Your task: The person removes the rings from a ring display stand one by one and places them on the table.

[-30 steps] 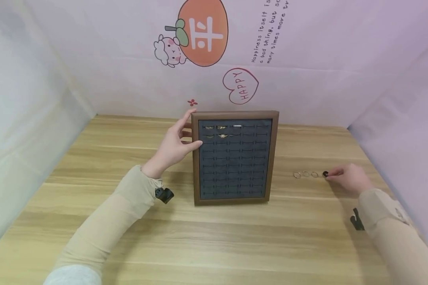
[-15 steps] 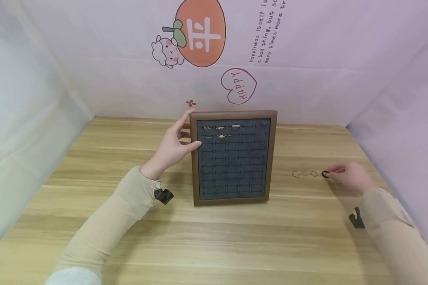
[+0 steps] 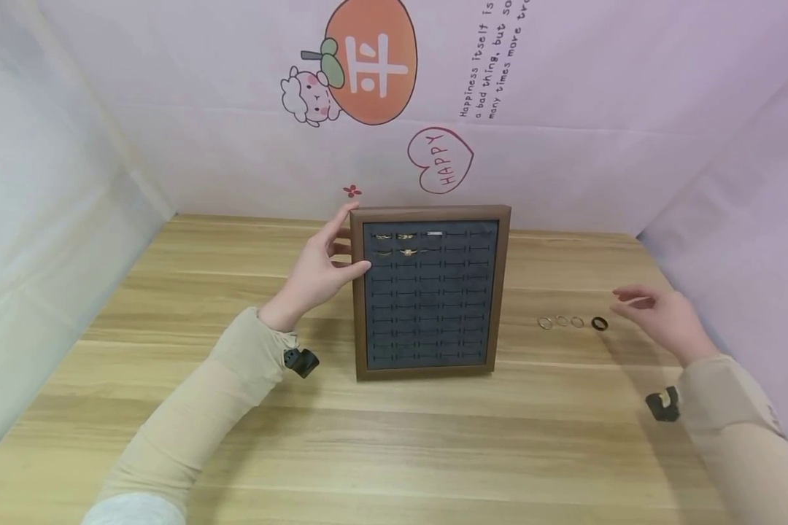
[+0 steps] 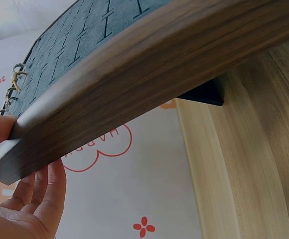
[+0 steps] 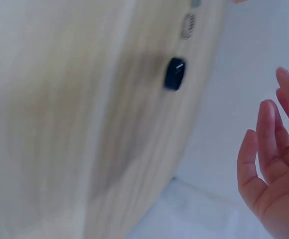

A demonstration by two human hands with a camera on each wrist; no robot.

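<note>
My left hand grips the upper left side of a wooden-framed ring display board, thumb on the front and fingers behind. The board stands propped up; its dark slotted pad bears several rings in the top two rows, among them a gold ring with a stone and a silver ring. Right of the board, a black ring lies on the table at the end of a row of three thin metal rings. Close beside the black ring, my right hand hovers with relaxed fingers, holding nothing.
The wood-grain table ends at a white printed backdrop close behind the board. White cloth walls border it left and right. A dark support shows behind the frame.
My right hand has let go of the black ring, leaving it on the table, and has drawn back up and to the right. The left hand keeps its grip on the board.
</note>
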